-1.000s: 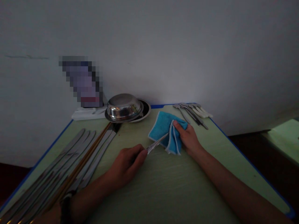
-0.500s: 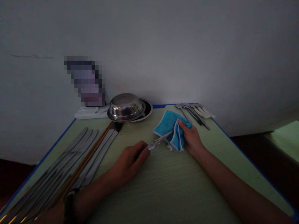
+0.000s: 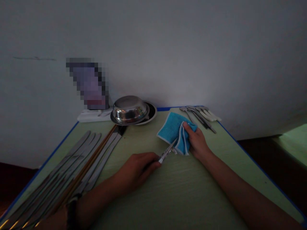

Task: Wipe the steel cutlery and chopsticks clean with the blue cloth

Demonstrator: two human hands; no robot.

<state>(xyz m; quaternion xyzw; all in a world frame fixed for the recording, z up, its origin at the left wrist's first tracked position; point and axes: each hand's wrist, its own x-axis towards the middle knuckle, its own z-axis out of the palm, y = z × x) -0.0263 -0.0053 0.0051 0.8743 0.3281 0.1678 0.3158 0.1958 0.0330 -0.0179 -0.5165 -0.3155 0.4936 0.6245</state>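
Observation:
My left hand (image 3: 141, 167) pinches the end of a slim metal utensil with a patterned handle (image 3: 166, 154). The utensil's far end is hidden in the cloth, so its kind does not show. My right hand (image 3: 198, 140) is closed on a blue cloth (image 3: 169, 127) with white edging, bunched around that far end. Both hands are over the middle of the pale green table (image 3: 168, 198). Left of my left hand lie table knives (image 3: 83, 139) in a row, with brown chopsticks (image 3: 102, 147) beside them.
An upturned metal bowl (image 3: 130, 110) rests on a metal plate (image 3: 153, 112) by the wall. Left of it, a pixelated upright object (image 3: 90, 83) stands at a white base (image 3: 92, 117). Spoons (image 3: 192, 110), some with white handles (image 3: 208, 114), lie at the back right. Blue edging (image 3: 259, 167) borders the table.
My left hand has moved right and slightly towards me, and the utensil now points more steeply into the cloth. My right hand and the cloth have barely moved.

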